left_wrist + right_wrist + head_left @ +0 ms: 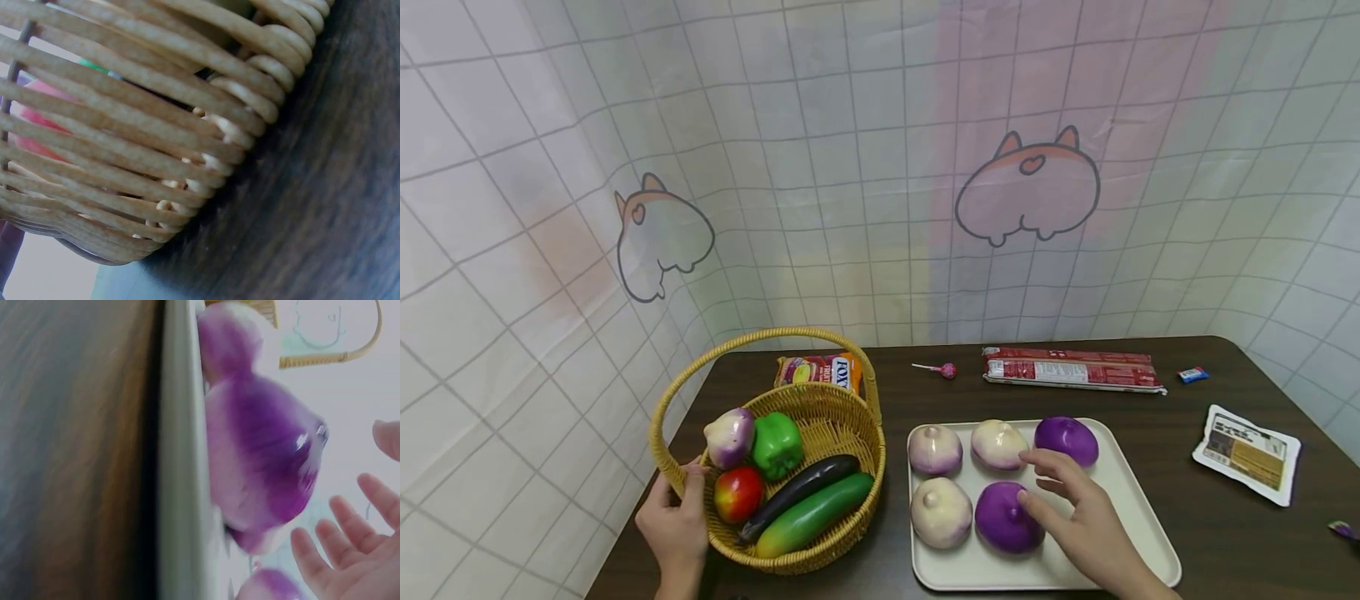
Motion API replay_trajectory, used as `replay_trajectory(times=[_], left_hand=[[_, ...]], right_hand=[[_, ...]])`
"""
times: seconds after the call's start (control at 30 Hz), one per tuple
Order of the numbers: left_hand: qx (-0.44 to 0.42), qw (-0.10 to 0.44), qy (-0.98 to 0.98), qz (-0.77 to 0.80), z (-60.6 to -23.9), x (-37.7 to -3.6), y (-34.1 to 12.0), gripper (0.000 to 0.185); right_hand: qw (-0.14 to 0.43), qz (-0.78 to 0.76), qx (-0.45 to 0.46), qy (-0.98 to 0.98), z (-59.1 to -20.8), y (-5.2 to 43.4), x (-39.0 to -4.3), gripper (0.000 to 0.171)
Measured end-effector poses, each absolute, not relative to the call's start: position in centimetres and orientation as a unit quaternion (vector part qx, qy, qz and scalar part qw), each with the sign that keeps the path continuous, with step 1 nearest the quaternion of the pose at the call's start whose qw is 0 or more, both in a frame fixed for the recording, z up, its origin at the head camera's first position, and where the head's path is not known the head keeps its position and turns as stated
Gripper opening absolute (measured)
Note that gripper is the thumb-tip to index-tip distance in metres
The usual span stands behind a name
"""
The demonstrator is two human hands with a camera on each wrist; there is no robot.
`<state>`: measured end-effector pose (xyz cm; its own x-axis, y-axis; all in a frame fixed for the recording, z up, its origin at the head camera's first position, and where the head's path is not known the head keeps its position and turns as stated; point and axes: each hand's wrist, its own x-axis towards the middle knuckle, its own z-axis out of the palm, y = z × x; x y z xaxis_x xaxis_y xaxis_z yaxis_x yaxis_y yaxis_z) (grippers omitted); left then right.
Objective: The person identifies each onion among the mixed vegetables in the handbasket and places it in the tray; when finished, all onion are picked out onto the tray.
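My left hand grips the left side of a wicker basket near its handle's foot. Inside the basket lie an onion-like bulb, a green bell pepper, a red-yellow fruit, an eggplant and a green cucumber-like vegetable. On a white tray sit several similar bulbs, pale and purple. Over the tray, my right hand has its fingers spread, beside a deep purple bulb. The right wrist view shows the right hand apart from the nearest purple bulb.
Behind the basket lies a candy bag. Along the table's back are a lollipop, long red packets and a small blue wrapper. A white-edged packet lies right of the tray. A patterned curtain hangs behind the table.
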<state>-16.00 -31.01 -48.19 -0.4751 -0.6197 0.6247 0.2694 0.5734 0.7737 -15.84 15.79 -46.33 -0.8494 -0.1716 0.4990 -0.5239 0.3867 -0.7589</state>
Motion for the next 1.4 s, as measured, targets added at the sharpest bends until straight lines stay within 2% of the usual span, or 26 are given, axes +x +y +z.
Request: replay_trajectory(times=[0.13, 0.47, 0.83, 1.07, 1.27, 1.4], left_hand=[[0.118, 0.503, -0.732, -0.444, -48.3, -16.0, -31.2, 0.008], [0.104, 0.509, -0.731, -0.443, -48.1, -16.0, -31.1, 0.007], [0.099, 0.514, -0.728, -0.444, -48.1, -16.0, -31.1, 0.007], [0.108, 0.506, -0.722, -0.459, -48.1, -15.8, -30.9, 0.007], [0.102, 0.505, -0.72, -0.465, -46.5, -15.2, -29.9, 0.006], [0.11, 0.506, -0.722, -0.458, -48.0, -15.8, -30.9, 0.005]], right_hand=[[0.186, 0.525, 0.231, -0.798, -44.9, 14.9, -15.9, 0.041], [0.142, 0.562, 0.306, -0.755, -41.5, 9.3, -15.7, 0.035], [0.043, 0.599, 0.359, -0.714, -40.6, 0.7, -15.1, 0.025], [-0.039, 0.651, 0.308, -0.693, -40.6, -3.9, -16.0, 0.025], [-0.035, 0.679, 0.258, -0.686, -41.0, -6.3, -16.8, 0.024], [-0.025, 0.711, 0.234, -0.662, -41.7, -7.5, -17.3, 0.021]])
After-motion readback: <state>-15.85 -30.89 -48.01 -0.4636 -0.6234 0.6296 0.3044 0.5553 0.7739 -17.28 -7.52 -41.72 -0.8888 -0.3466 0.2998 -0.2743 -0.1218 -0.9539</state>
